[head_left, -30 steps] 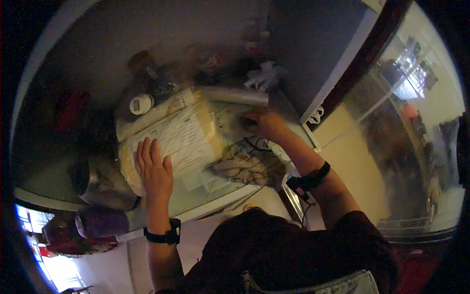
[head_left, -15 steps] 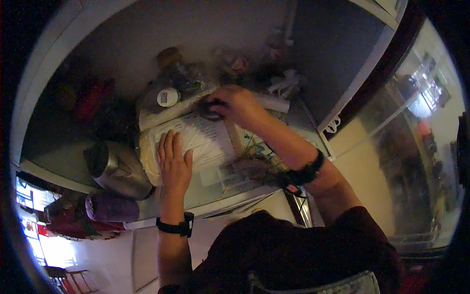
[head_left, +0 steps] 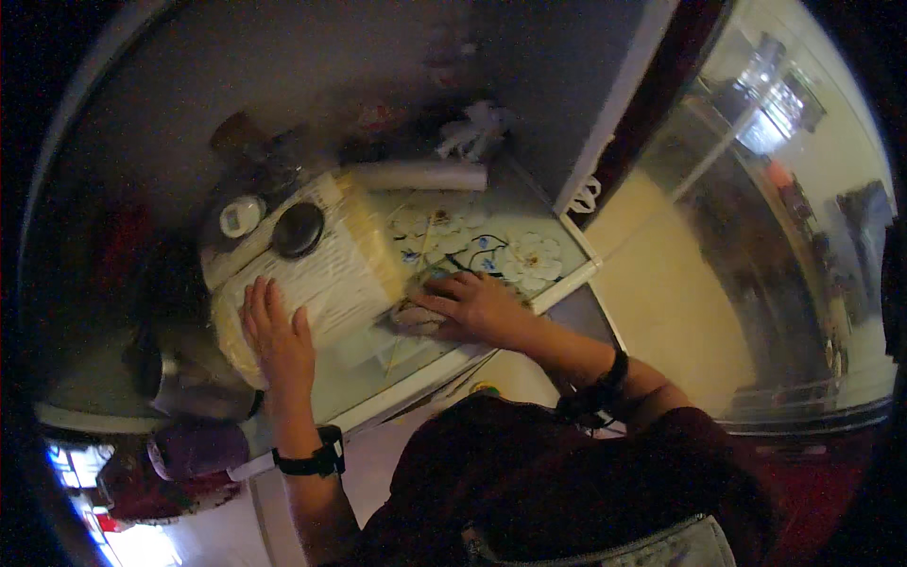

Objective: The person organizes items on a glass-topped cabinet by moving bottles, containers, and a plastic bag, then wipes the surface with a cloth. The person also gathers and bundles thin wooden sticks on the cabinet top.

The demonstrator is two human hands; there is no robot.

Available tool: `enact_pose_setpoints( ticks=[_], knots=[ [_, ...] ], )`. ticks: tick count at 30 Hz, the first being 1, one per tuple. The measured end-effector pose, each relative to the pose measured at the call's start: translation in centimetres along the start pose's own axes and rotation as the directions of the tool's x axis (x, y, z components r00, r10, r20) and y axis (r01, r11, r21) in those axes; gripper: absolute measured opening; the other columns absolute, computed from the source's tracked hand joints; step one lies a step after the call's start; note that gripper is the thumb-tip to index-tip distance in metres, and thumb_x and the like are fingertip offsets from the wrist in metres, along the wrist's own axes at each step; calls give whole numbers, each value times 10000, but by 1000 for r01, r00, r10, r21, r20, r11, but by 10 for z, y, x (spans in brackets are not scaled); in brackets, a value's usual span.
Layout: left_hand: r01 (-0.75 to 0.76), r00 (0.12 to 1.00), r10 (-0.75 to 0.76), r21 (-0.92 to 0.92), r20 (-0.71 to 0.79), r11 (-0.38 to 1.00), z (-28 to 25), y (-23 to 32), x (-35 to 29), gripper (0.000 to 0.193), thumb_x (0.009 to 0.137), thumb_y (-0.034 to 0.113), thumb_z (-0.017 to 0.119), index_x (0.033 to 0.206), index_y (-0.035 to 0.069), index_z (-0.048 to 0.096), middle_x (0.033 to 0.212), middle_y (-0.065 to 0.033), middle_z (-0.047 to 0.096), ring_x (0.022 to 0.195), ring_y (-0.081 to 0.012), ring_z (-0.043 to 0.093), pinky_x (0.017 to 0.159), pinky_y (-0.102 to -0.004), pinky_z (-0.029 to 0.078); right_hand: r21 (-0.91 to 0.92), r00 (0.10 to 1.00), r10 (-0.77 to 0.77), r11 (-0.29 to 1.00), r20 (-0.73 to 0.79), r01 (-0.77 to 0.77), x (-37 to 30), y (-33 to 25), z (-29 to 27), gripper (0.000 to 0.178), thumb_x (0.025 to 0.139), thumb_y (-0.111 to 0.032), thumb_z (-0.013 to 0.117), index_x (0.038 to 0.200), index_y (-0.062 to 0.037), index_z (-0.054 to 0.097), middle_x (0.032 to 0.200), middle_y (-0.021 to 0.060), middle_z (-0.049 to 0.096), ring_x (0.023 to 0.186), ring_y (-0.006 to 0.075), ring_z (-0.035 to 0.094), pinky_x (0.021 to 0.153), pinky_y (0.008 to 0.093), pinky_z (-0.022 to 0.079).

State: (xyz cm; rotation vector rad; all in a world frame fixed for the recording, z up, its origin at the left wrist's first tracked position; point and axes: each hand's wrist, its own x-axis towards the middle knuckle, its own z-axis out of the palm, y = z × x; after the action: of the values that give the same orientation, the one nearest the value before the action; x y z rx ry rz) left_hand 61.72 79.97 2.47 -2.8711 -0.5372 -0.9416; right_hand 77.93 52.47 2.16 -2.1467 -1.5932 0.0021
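My left hand (head_left: 281,335) lies flat, fingers apart, on a pale package in clear plastic (head_left: 345,274) with a printed sheet on it. A dark round lid-like disc (head_left: 298,230) rests on top of the package. Close by, at its far left, is a white-capped round container (head_left: 243,216). My right hand (head_left: 482,310) is closed on a crumpled greyish cloth (head_left: 416,319) at the package's right side, near the front edge of the glass top (head_left: 444,222), which has a flower pattern.
A pale roll (head_left: 416,176) lies behind the package, with a crumpled white bag (head_left: 475,130) beyond it. To the left are a metal kettle (head_left: 203,385) and a purple cylindrical thing (head_left: 198,449). A grey side panel (head_left: 557,94) stands on the right.
My right hand has let go of the dark disc, moved nearer to me and taken hold of the cloth. The disc stays on the package. The whole view has shifted and turned.
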Motion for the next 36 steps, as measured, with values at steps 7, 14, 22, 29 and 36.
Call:
enact_pose_setpoints(
  ticks=[7, 14, 22, 29, 36],
  knots=[
    [11, 1000, -17, -218, -26, 976, -8, 9, -7, 518, 897, 184, 603, 1343, -25, 443, 1464, -206, 367, 1381, -391, 310, 1132, -519, 251, 265, 811, 146, 964, -566, 11, -24, 53, -24, 638, 722, 122, 557, 1309, -127, 555, 1187, 126, 601, 1078, 289, 586, 891, 343, 504],
    [-36, 997, 25, -160, -71, 986, -20, 31, -26, 516, 884, 201, 605, 1328, -15, 455, 1463, -221, 361, 1372, -434, 304, 1132, -550, 241, 25, 806, 456, 875, -377, -483, -57, 119, -66, 498, 867, -32, 561, 1349, -155, 539, 1249, 170, 577, 1115, 337, 578, 939, 414, 490],
    [-170, 957, 250, -415, 147, 894, -8, 78, -77, 550, 818, 189, 674, 1305, 17, 484, 1445, -214, 378, 1339, -439, 343, 1110, -564, 292, -64, 928, 287, 949, -237, -309, -28, 54, 34, 413, 862, -140, 589, 1273, -164, 602, 1260, 174, 564, 1065, 380, 545, 903, 459, 493],
    [-45, 924, 191, -402, 332, 915, -5, 88, -75, 601, 800, 229, 728, 1304, 10, 485, 1437, -205, 372, 1324, -418, 368, 1076, -515, 354, 581, 823, 485, 775, -297, -247, -4, 64, -1, 474, 746, 13, 605, 1196, -130, 650, 1227, 174, 583, 1043, 377, 556, 903, 457, 482],
    [62, 888, 148, -432, 435, 900, -7, 91, -76, 613, 820, 206, 704, 1340, 11, 446, 1477, -208, 334, 1345, -433, 337, 1115, -514, 298, -355, 814, 539, 734, -216, -580, 11, 166, -4, 458, 814, -50, 516, 1260, -127, 587, 1150, 195, 590, 1064, 403, 551, 900, 476, 465]
  ],
)
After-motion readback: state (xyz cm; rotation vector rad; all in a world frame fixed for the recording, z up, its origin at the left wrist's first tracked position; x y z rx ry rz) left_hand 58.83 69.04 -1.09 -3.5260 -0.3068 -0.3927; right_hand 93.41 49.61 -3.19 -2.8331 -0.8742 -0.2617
